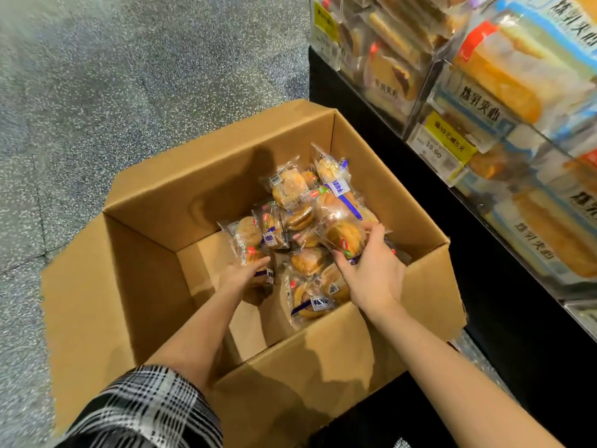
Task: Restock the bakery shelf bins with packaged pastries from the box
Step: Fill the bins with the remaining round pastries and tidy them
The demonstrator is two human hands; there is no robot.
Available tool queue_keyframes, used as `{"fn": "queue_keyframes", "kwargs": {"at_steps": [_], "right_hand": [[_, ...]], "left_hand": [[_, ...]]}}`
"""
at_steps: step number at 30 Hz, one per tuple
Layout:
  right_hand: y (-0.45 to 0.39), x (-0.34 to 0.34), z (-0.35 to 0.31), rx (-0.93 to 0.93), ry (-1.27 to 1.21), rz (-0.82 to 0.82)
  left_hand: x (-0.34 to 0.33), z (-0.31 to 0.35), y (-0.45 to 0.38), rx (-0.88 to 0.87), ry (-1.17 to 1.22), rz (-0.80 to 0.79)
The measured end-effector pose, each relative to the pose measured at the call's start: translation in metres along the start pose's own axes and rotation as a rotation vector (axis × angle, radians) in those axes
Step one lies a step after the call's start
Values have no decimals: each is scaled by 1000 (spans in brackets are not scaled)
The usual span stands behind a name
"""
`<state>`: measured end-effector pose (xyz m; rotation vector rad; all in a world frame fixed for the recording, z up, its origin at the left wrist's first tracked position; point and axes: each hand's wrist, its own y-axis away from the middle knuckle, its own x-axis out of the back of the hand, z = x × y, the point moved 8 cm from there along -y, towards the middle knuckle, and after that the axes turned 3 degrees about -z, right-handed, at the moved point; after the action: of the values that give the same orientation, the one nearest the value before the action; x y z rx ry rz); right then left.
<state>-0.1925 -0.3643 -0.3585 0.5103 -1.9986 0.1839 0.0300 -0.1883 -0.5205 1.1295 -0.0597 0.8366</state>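
Many wrapped pastries [300,221] in box [226,176] | right hand [371,266] grips one | left hand [247,273] flat, fingers straight

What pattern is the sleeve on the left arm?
Black-and-white plaid sleeve, seen best in the head view.

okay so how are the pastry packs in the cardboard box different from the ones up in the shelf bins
The pastry packs in the box hold round, bun-like cakes with purple labels; the packs in the shelf bins hold long, layered slices with blue-edged wrappers. The boxed ones lie in a loose heap on the cardboard box floor, with the right hand gripping one and the left hand touching another; the binned ones are stacked. Both are clear-wrapped single pastries.
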Motion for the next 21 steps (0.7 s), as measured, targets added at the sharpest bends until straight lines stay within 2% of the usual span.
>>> {"fn": "queue_keyframes", "kwargs": {"at_steps": [7, 11, 15, 18, 21], "right_hand": [[-2, -2, 0, -4, 9, -5], [0, 0, -2, -3, -3, 3], [2, 4, -3, 12, -20, 4], [5, 1, -5, 24, -29, -82], [9, 9, -4, -11, -314, -189]], "left_hand": [[-5, 7, -16, -24, -16, 31], [-2, -15, -27, 18, 167, -27], [2, -16, 19, 37, 423, -104], [12, -14, 47, 9, 545, -163], [19, 1, 77, -102, 649, -259]]}}
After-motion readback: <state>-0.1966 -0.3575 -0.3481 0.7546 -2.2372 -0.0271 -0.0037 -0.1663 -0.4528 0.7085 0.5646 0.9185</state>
